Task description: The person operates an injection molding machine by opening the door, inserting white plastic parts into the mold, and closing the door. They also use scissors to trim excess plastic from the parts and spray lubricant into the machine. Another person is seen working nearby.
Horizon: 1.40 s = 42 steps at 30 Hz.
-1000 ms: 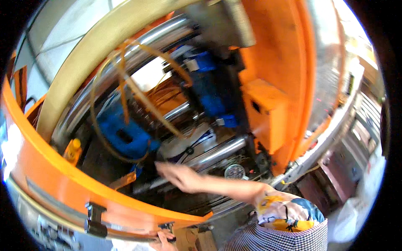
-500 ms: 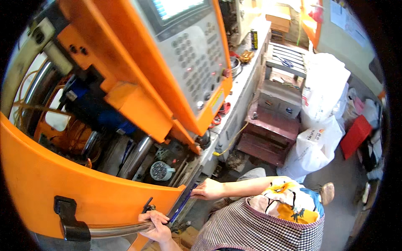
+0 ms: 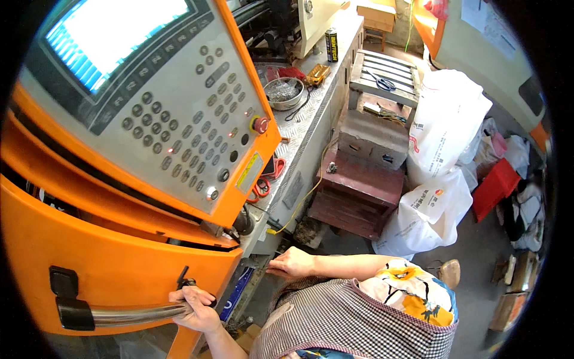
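Observation:
My left hand [image 3: 196,308] is closed around the right end of the metal bar handle [image 3: 140,315] on the orange machine door [image 3: 137,269]. A small black lever [image 3: 184,278] sticks out of the door just above it. The door stands under the control panel [image 3: 191,119], its right edge near the panel's lower corner. To the right, my right hand [image 3: 291,263] is held with fingers pressed together beside the machine's lower ledge. Whether anything is between those fingers I cannot make out. Between the hands, a blue strip [image 3: 236,293] shows below the door's edge.
Red-handled scissors [image 3: 260,186] and a bowl of small pieces [image 3: 283,93] are on the metal counter [image 3: 311,105]. Brown-red steps [image 3: 365,179] stand beyond, with dark scissors [image 3: 382,82] on the slatted top. White sacks [image 3: 445,125] and a red dustpan-like object [image 3: 495,190] are at right.
The orange door has slid across, covering the machine opening where a mug of grains showed. My left hand stayed on the handle; my right hand came off the ledge strip. The view has shifted.

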Each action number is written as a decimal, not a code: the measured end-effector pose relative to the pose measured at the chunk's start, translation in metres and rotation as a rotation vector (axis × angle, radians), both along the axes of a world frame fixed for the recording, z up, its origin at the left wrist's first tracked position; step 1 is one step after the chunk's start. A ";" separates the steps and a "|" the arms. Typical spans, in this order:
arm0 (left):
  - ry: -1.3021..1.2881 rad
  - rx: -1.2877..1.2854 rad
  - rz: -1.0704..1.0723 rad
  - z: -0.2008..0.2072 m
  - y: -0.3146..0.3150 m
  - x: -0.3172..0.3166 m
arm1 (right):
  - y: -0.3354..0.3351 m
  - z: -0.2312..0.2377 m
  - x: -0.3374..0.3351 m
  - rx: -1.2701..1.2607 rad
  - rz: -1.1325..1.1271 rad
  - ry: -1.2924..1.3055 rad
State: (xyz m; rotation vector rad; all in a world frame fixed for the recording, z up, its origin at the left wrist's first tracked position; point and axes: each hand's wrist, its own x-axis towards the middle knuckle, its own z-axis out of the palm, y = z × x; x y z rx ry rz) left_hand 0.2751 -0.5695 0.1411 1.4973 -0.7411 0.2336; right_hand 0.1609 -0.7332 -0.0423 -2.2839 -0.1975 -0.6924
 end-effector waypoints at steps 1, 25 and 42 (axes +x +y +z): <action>-0.009 -0.012 0.017 0.002 -0.008 -0.002 | -0.012 0.002 -0.003 -0.050 -0.007 -0.015; -0.070 -0.089 0.293 0.001 -0.037 -0.014 | -0.151 -0.046 0.137 0.058 -0.557 0.443; -0.037 -0.104 0.297 0.002 -0.036 -0.014 | -0.170 -0.058 0.180 0.311 -0.383 0.518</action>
